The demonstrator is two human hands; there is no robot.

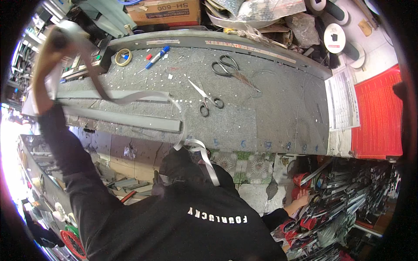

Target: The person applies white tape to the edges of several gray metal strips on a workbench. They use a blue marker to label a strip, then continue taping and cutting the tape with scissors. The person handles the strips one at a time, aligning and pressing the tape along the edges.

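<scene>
My left hand [51, 54] is raised at the far left, smeared by motion, with fingers closed around a pale grey flexible strip [130, 96]. The strip loops across the workbench [278, 108], over its near edge, and curls in front of my black top. Two long grey profiles [135, 119] lie side by side on the left of the bench, below the raised hand. Low at the right, my right hand [299, 202] reaches out with fingers stretched, beside red containers [301, 179] and a heap of thin metal lengths [344, 204]. It holds nothing that I can see.
On the bench lie small scissors [204, 98], larger black-handled shears [235, 73], a blue marker [157, 57] and a tape roll [123, 57], amid scattered white bits. A raised ledge [261, 48] runs along the back. Behind it stands a cardboard box [161, 14]; a red sheet [378, 113] hangs right.
</scene>
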